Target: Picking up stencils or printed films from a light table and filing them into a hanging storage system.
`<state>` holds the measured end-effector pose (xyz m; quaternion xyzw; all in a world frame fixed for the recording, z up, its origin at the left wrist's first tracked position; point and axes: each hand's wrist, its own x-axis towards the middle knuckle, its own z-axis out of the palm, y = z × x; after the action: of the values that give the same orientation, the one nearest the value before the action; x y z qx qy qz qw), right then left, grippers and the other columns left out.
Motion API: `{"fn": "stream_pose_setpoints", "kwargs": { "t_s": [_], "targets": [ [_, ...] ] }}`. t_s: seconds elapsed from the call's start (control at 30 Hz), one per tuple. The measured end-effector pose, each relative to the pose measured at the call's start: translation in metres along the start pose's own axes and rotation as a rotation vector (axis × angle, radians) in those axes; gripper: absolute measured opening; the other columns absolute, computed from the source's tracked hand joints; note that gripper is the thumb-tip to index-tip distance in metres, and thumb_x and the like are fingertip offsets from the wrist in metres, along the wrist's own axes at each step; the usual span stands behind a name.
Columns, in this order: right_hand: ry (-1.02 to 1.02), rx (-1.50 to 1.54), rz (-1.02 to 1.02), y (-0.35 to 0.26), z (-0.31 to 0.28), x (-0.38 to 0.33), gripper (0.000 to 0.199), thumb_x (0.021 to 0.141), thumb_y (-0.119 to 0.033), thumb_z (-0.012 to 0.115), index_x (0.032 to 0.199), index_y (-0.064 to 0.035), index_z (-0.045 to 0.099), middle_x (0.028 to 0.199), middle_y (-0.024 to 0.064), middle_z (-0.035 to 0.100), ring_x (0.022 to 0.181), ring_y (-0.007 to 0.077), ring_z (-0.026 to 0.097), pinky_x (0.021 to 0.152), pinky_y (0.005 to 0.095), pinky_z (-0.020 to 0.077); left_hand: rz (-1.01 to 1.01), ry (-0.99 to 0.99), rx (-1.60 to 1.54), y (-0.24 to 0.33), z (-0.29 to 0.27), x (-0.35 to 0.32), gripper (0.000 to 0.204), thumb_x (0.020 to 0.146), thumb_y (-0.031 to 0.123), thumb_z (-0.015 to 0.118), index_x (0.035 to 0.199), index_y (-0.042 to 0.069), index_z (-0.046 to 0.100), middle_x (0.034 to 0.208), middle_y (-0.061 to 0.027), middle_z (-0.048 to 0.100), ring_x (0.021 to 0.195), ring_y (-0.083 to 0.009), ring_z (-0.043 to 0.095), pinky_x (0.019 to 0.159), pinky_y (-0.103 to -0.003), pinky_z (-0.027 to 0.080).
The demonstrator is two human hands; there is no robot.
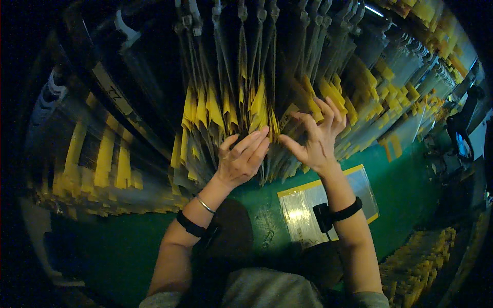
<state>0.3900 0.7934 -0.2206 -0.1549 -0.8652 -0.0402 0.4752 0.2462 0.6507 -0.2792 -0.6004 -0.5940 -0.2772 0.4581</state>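
In front of me hangs a row of thin sheets with yellow edges [215, 110], like films or screens in clear sleeves, on hooks and clips. My left hand [241, 159] is against the lower part of this row, its back toward me, fingers stretched out and close together. Its fingertips touch or nearly touch a yellow edge; the thumb is hidden. Just to the right, my right hand [319, 138] is raised with its fingers spread and the thumb apart. Nothing shows between them. Its fingertips are close to other yellow-edged sheets [336, 97].
More yellow-edged sheets [105, 159] hang at the left, and others [395, 92] at the right on hooks. A flat, shiny yellow-bordered panel [303, 205] lies on the green floor [411, 179]. Yellowish stacked pieces [421, 262] are at the lower right.
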Motion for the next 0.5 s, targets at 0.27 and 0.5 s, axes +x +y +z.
{"fn": "stream_pose_setpoints", "kwargs": {
  "t_s": [0.27,0.5],
  "targets": [
    [0.024,-0.015,0.039,-0.007,0.017,-0.009,0.038,0.066,-0.033,0.071,0.101,-0.0219,0.063,0.138,0.0098,0.037,0.129,0.03,0.026,0.102,0.0514,0.0114,-0.031,0.071,0.049,0.003,0.008,0.0,0.025,0.08,0.021,0.064,0.104,0.014,0.059,0.119,0.0043,0.061,0.116,-0.0095,0.047,0.096,-0.033,0.03],
    [0.015,-0.08,-0.09,0.012,0.017,-0.014,0.049,0.061,-0.021,0.069,0.107,-0.0391,0.066,0.139,0.0069,0.038,0.127,0.0268,0.031,0.103,0.0483,0.0121,-0.089,0.068,0.162,0.007,0.011,-0.004,0.018,0.077,0.023,0.064,0.095,0.02,0.062,0.118,0.0071,0.061,0.117,-0.0087,0.045,0.098,-0.035,0.026]
  ]
}}
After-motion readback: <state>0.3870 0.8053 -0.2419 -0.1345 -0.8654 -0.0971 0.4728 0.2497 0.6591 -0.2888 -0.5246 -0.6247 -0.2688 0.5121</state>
